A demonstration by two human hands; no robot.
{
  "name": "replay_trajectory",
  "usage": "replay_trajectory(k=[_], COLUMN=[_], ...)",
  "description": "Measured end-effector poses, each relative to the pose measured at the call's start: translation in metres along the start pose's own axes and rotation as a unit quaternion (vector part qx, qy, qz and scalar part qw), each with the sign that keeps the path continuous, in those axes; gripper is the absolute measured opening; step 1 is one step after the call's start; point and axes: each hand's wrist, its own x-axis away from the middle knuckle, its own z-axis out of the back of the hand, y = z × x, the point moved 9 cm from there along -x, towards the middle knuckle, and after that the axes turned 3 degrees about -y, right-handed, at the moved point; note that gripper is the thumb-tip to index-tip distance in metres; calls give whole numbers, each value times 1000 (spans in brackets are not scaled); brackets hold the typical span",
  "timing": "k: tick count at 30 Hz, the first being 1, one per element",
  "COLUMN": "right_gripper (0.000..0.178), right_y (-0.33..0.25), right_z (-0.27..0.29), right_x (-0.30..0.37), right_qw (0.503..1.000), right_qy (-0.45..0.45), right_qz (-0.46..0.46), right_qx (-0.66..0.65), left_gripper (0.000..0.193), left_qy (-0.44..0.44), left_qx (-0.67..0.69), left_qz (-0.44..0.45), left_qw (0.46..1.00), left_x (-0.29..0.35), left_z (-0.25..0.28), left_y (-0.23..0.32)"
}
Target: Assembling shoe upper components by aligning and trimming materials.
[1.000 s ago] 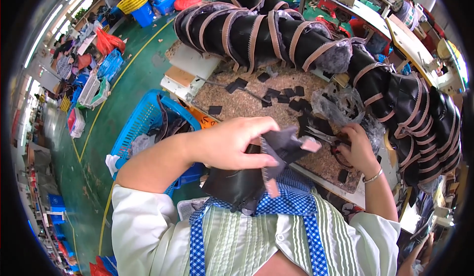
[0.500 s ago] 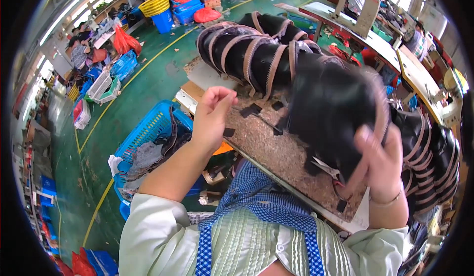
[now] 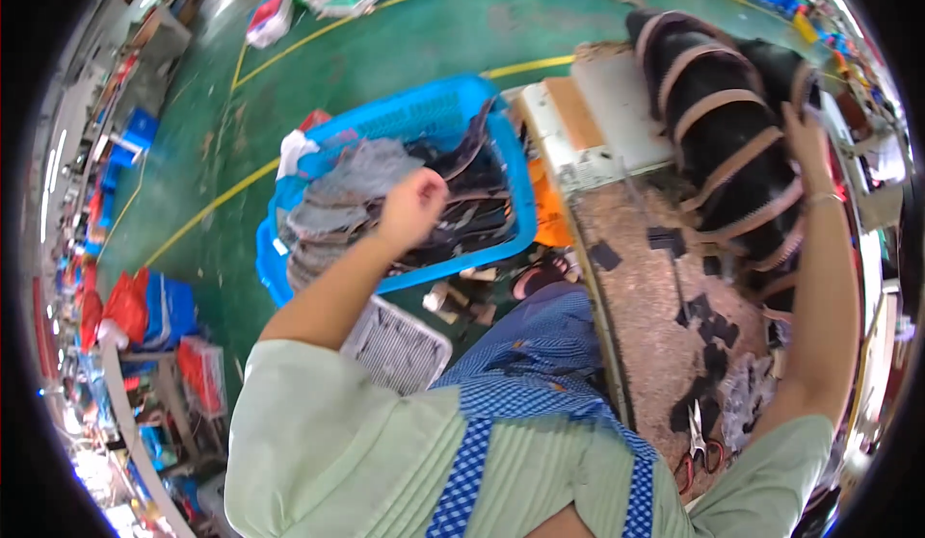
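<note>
My left hand (image 3: 414, 209) is over the blue plastic basket (image 3: 528, 201), its fingers curled in; whether anything is in them is hidden. Grey fabric-like pieces (image 3: 352, 177) and dark strips (image 3: 472, 212) fill the basket. My right hand (image 3: 807, 143) lies with extended fingers on the far side of a row of shiny black leather-like pieces (image 3: 718, 129), which overlap and have tan toothed edging. On the brown worktop (image 3: 626, 292), scissors with red handles (image 3: 696, 442) lie near my right forearm, beside crumpled clear plastic (image 3: 750, 384).
Small black scraps (image 3: 718, 331) are scattered over the worktop. A white slotted crate (image 3: 397, 345) stands below the basket, close to my lap. Red and blue bags (image 3: 154, 307) sit at the left. Yellow lines (image 3: 217, 206) cross the green floor (image 3: 198, 167).
The view has swung left. My left hand has gone from above the worktop to the basket. My right hand no longer holds a black piece over the scissors; it rests on the row.
</note>
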Motion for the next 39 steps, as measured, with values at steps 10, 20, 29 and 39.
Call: replay_trajectory(k=[10, 20, 29, 39], right_gripper=[58, 15, 10, 14], right_y=[-4, 11, 45, 51], right_z=[80, 139, 119, 63], right_x=[95, 382, 431, 409], right_qw=[966, 925, 995, 999], right_qy=[24, 55, 43, 35], right_qz=[-103, -188, -80, -25], right_qx=[-235, -325, -48, -3], left_gripper=[90, 28, 14, 26], left_qy=[-149, -239, -149, -135], left_qx=[-445, -435, -284, -327], left_qz=[266, 87, -27, -47], left_qw=[842, 864, 947, 934], left_x=[-33, -65, -71, 48], left_z=[2, 0, 35, -20], left_y=[-175, -247, -29, 19])
